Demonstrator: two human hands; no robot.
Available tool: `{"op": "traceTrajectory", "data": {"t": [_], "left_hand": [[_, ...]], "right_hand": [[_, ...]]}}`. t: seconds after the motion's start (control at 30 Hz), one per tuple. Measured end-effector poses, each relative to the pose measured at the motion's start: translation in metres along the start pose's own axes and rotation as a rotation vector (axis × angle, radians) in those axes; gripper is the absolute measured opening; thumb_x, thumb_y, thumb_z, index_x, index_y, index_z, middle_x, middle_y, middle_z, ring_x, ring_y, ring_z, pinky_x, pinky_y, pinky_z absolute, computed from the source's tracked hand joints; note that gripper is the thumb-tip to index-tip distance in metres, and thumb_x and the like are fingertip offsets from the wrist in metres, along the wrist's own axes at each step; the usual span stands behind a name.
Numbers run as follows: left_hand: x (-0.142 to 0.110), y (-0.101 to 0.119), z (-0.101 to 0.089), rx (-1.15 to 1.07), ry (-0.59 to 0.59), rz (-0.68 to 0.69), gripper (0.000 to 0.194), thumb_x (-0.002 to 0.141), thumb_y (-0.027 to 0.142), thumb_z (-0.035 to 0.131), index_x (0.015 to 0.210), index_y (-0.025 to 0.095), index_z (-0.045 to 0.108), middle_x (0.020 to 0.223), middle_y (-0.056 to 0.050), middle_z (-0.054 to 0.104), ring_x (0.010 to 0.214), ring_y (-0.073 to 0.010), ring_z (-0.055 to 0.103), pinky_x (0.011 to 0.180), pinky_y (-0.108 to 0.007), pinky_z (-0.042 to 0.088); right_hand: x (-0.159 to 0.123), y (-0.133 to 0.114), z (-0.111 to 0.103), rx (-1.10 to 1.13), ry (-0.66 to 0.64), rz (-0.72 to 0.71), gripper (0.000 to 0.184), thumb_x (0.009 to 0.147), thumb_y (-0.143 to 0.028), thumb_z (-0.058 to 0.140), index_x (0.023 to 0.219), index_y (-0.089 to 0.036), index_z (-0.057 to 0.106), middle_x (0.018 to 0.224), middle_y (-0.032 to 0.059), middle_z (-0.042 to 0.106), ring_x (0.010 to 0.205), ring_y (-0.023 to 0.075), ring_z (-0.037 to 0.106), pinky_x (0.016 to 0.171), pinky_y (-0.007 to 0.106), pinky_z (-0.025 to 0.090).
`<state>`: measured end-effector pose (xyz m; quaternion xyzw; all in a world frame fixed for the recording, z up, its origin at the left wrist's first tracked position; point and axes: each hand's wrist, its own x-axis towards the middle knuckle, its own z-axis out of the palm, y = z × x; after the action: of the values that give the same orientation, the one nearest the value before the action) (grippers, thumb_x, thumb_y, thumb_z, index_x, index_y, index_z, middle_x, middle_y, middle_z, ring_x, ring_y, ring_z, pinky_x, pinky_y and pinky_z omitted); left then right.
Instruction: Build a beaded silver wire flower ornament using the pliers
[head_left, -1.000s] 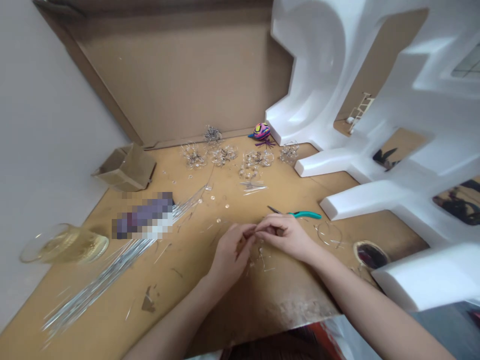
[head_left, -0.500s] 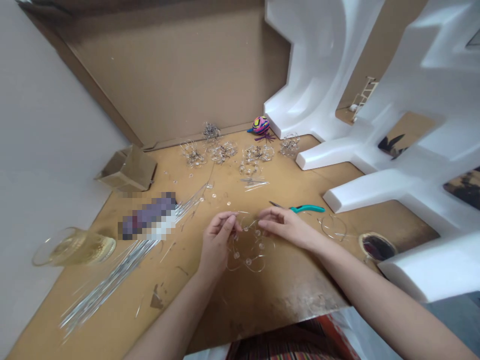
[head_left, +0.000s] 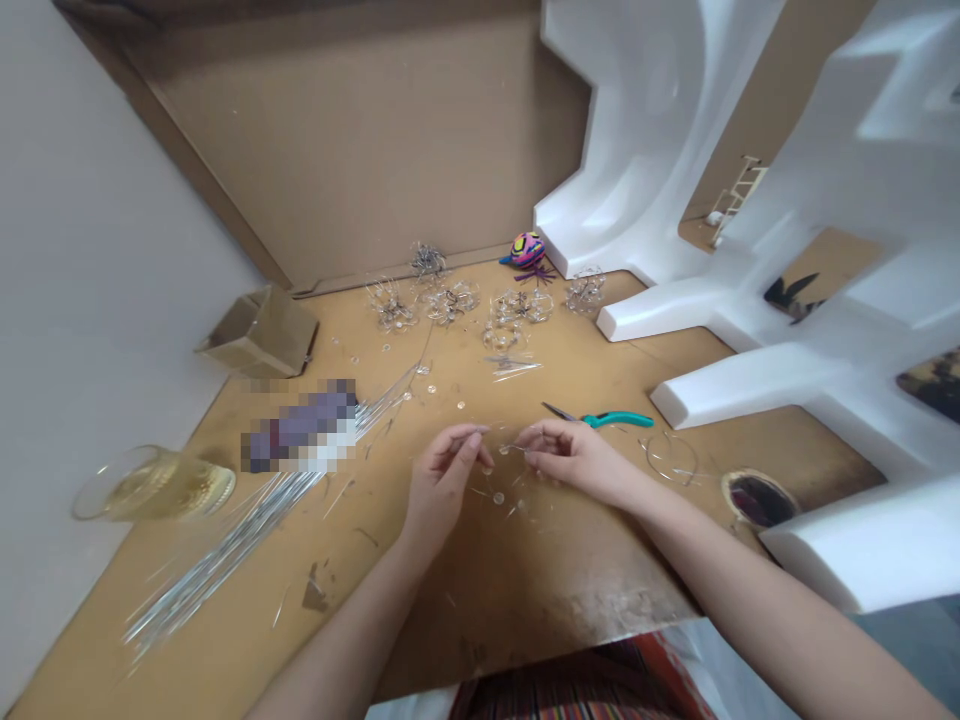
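I see the left hand (head_left: pixel 442 480) and right hand (head_left: pixel 574 457), touching one second ago, now apart near the desk's (head_left: pixel 480 590) front edge, both pinching the beaded wire (head_left: pixel 499 498).

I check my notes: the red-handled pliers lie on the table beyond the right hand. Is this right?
The colour is wrong: in the head view, the pliers are green-handled. They do lie on the table beyond the right hand.

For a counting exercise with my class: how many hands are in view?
2. The left hand is at the left of the beaded wire piece; the right hand is at its right, near the teal-handled tool. No others show.
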<state>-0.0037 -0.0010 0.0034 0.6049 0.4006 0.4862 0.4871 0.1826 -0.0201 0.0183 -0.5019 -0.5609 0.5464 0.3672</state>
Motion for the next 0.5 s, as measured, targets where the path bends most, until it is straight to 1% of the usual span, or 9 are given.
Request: {"op": "traceTrajectory", "data": {"t": [0.1, 0.2, 0.27, 0.37, 0.5], "left_hand": [[-0.001, 0.0027, -0.0017, 0.118, -0.043, 0.078, 0.017, 0.084, 0.028, 0.052, 0.094, 0.021, 0.063, 0.066, 0.001, 0.062, 0.066, -0.0128, 0.057, 0.071, -0.026, 0.043], [-0.0014, 0.0052, -0.0014, 0.198, -0.103, 0.108, 0.018, 0.085, 0.028, 0.051, 0.093, 0.021, 0.064, 0.066, 0.0, 0.062, 0.064, -0.0126, 0.057, 0.067, -0.025, 0.043], [-0.0015, 0.0055, -0.0005, 0.218, -0.134, 0.113, 0.018, 0.085, 0.027, 0.051, 0.093, 0.02, 0.065, 0.064, 0.0, 0.061, 0.062, -0.0121, 0.056, 0.062, -0.024, 0.043], [-0.0018, 0.0035, 0.0006, 0.212, -0.154, 0.107, 0.019, 0.084, 0.028, 0.051, 0.094, 0.02, 0.065, 0.064, 0.0, 0.059, 0.059, -0.0111, 0.054, 0.056, -0.022, 0.041], [-0.0027, 0.0014, 0.0008, 0.168, -0.148, 0.051, 0.02, 0.084, 0.03, 0.051, 0.094, 0.019, 0.064, 0.064, 0.0, 0.058, 0.051, -0.0092, 0.051, 0.049, -0.02, 0.041]], "right_hand": [[-0.0003, -0.0002, -0.0014, -0.004, 0.007, -0.009, 0.022, 0.071, -0.026, 0.058, 0.09, -0.015, 0.059, 0.057, -0.0062, 0.045, 0.05, 0.0072, 0.039, 0.049, 0.022, 0.031], [-0.0002, 0.0014, -0.0013, -0.03, 0.01, -0.042, 0.021, 0.071, -0.027, 0.058, 0.088, -0.014, 0.059, 0.053, -0.0077, 0.038, 0.048, 0.0065, 0.033, 0.046, 0.021, 0.026], [0.0002, 0.0035, -0.0006, -0.051, 0.009, -0.065, 0.018, 0.071, -0.028, 0.058, 0.083, -0.015, 0.059, 0.052, -0.0078, 0.036, 0.048, 0.0064, 0.031, 0.045, 0.021, 0.024], [0.0014, 0.0068, 0.0007, -0.088, 0.014, -0.083, 0.016, 0.072, -0.029, 0.057, 0.077, -0.015, 0.06, 0.052, -0.007, 0.038, 0.048, 0.0064, 0.031, 0.046, 0.021, 0.024], [0.0021, 0.0082, 0.0011, -0.117, 0.047, -0.069, 0.019, 0.071, -0.03, 0.058, 0.083, -0.015, 0.06, 0.054, -0.0063, 0.04, 0.05, 0.0069, 0.033, 0.047, 0.021, 0.027]]}}
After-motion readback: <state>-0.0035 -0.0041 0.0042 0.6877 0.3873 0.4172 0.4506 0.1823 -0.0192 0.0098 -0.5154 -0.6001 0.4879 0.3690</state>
